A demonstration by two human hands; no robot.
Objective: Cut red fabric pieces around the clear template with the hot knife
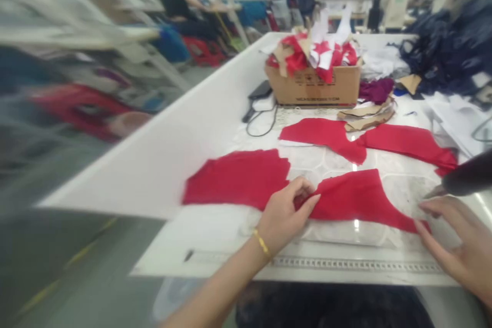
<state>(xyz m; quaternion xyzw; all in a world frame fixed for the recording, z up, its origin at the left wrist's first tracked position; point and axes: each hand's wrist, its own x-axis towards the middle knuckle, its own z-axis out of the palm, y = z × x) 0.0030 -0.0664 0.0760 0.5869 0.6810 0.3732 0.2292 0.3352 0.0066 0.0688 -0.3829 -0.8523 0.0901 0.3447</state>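
Observation:
A red fabric piece [349, 197] lies on the white worktable in front of me, its narrow tail pointing right. My left hand [286, 210] pinches its left end between thumb and fingers. Beside that hand, a stack of red cut fabric [236, 179] lies to the left. My right hand [457, 246] is at the narrow tail, thumb touching the tip, with index finger and thumb apart. Just above the right hand is a dark, blurred tapered object [471, 174] whose kind I cannot make out. Farther back lie another red piece [325, 136] and a folded red strip [407, 143].
A cardboard box [315, 89] heaped with red, white and tan scraps stands at the back. Near it are a black device with a cable [261, 91] and tan strips [369, 115]. Dark cloth [453, 51] is piled at right. A ruler strip [346, 265] runs along the front edge.

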